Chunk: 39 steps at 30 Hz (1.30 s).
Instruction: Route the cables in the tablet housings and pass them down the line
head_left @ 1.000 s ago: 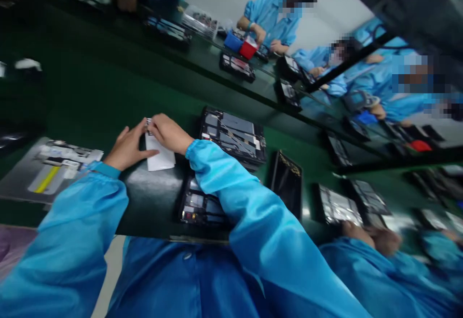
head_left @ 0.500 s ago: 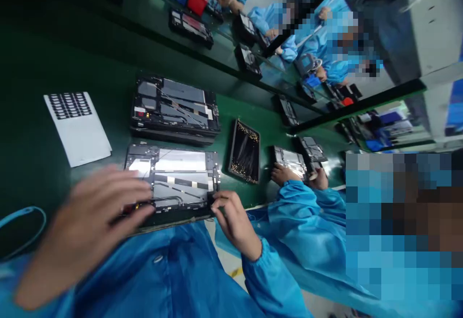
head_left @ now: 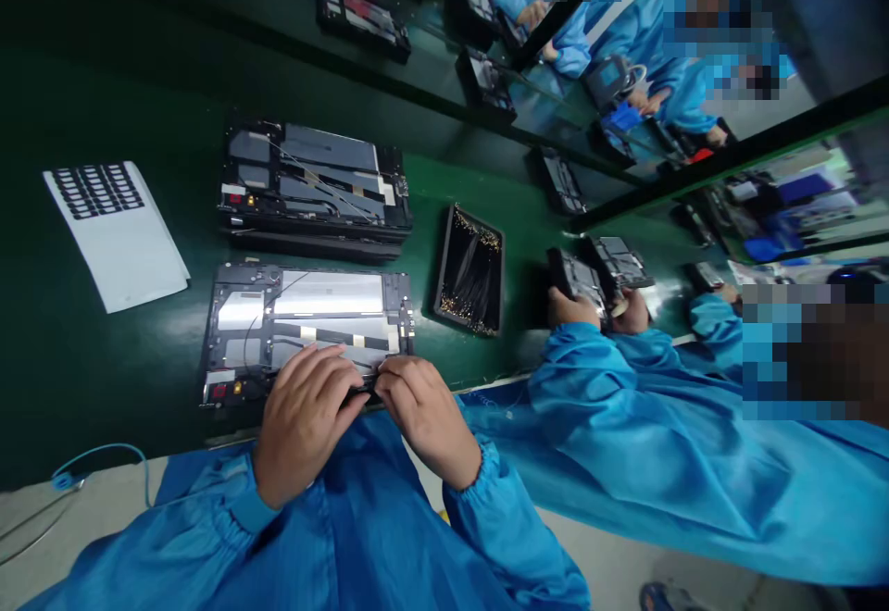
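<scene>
An opened tablet (head_left: 326, 294), its silver battery and black strips exposed, lies flat on the green bench in front of me. A loose thin black cable (head_left: 247, 352) loops over its left half and runs under my left hand (head_left: 306, 417). The fingers of that hand are bent over the tablet's near edge, thumb and fingertips close together on the cable. Beside it my right hand (head_left: 423, 412) is closed in a pinch at the near right edge. A small dark piece shows between the two hands, but the fingertips hide what the right one grips.
Behind the tablet is a stack of similar opened tablets (head_left: 316, 236). A tray (head_left: 437, 287) of black cables with gold ends stands to the right. A sheet of black labels (head_left: 131, 259) lies left. A co-worker's hands (head_left: 575, 308) hold another tablet at right; a shelf (head_left: 431, 111) runs behind.
My left hand has moved right from the tablet's left corner to meet the right hand at the near edge. The right hand has shifted slightly left. A loop of cable now shows over the tablet.
</scene>
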Tool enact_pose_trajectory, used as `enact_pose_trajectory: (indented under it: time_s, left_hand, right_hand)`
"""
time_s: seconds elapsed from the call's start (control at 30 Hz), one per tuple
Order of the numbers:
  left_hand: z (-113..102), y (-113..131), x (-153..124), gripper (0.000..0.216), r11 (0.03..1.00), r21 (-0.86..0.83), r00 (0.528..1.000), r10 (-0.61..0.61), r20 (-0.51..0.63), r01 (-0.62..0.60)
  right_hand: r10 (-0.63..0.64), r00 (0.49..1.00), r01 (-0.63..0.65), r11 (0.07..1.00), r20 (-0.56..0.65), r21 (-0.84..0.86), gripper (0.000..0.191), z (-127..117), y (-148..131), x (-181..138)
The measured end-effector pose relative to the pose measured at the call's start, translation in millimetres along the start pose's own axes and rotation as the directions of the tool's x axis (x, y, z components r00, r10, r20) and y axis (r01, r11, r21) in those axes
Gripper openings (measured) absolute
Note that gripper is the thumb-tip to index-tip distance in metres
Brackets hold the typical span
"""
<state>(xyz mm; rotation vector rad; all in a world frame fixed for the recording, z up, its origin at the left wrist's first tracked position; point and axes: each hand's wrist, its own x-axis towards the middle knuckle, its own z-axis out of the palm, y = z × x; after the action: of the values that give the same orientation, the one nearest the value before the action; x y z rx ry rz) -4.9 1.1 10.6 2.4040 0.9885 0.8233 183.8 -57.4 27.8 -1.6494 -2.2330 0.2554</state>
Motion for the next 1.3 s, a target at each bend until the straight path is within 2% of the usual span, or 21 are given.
enact_pose_trajectory:
  time_s: [0.53,0.7,0.77,0.87,1.0,1.3]
  left_hand:
    - [0.8,2.7,2.5,0.011,0.999,0.008,0.999,-0.033,0.017,0.032]
    - [2.3,1.0,1.3,0.013,1.000,0.026,1.000,0.006,0.012,-0.006]
    - [2.3,0.4,0.9,0.014,0.999,0.037,1.000,0.017,0.011,-0.018]
    - [1.7,0.8,1.2,0.016,0.999,0.049,1.000,0.014,0.004,-0.014]
    - [1.3,3.0,3.7,0.015,0.998,0.054,1.000,0.016,-0.003,-0.016]
    - [4.7,6.7,9.7,0.011,0.998,0.060,0.999,-0.032,0.018,0.030]
  right_hand:
    - [0.043,0.997,-0.041,0.999,0.062,-0.035,0.016,-1.2,-7.0,1.4]
    - [0.066,0.993,-0.061,0.997,0.095,-0.052,0.014,-3.7,-10.1,5.3]
    - [0.053,0.996,-0.052,0.998,0.070,-0.016,0.013,-3.2,-7.5,4.6]
    - [0.039,0.998,-0.035,0.995,-0.045,0.095,0.012,-0.6,-0.3,-1.9]
    - [0.126,0.978,-0.094,0.978,-0.167,0.187,0.014,3.6,6.2,-13.8]
    - [0.139,0.978,-0.107,0.975,-0.158,0.194,0.011,7.4,7.2,-11.8]
